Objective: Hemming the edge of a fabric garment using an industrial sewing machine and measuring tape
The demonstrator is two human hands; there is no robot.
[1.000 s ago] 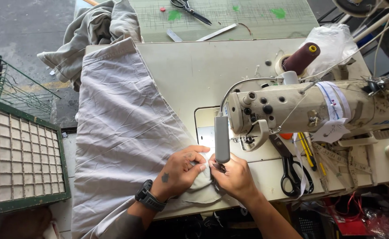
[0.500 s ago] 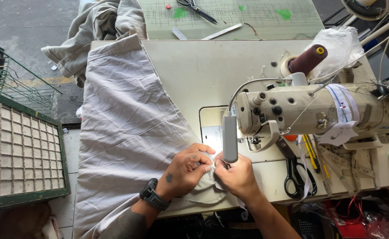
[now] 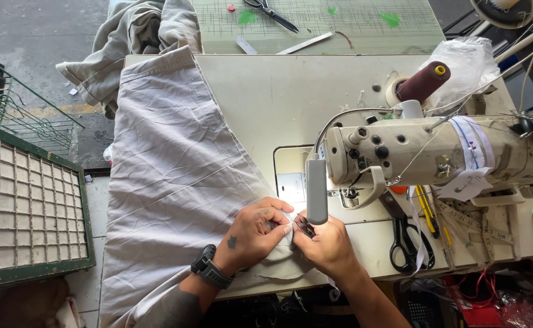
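1. While your head camera looked straight down, your left hand point(image 3: 255, 234) lay curled on the pale grey fabric point(image 3: 175, 182), fingers bent and pressing a small fold of it near the table's front edge; a black wristwatch point(image 3: 209, 268) sat on that wrist.
2. Your right hand point(image 3: 326, 244) was closed in a pinch just beside the left, fingertips meeting it over the same fold of cloth. Something small and dark showed between those fingertips, too small to tell what it was.
3. That fabric spread from your hands up and to the left across the cream sewing table point(image 3: 291, 91), its far hem lying at the table's back corner and its near part hanging over the front edge.
4. Both hands worked just in front of the sewing machine point(image 3: 424, 152), directly under its grey lamp bar point(image 3: 316, 191), which hung upright from a bent wire.
5. A maroon thread cone point(image 3: 423, 82) stood tilted behind the machine, next to a crumpled clear plastic bag point(image 3: 464, 64).
6. Black-handled scissors point(image 3: 407, 240) lay on the table to the right of your right hand, well apart from it.
7. More grey cloth point(image 3: 130, 36) was heaped off the table's back left corner, and a green-framed grid panel point(image 3: 27, 206) sat to your left.
8. A green cutting mat point(image 3: 339, 21) with another pair of scissors point(image 3: 271, 12) lay beyond the table.
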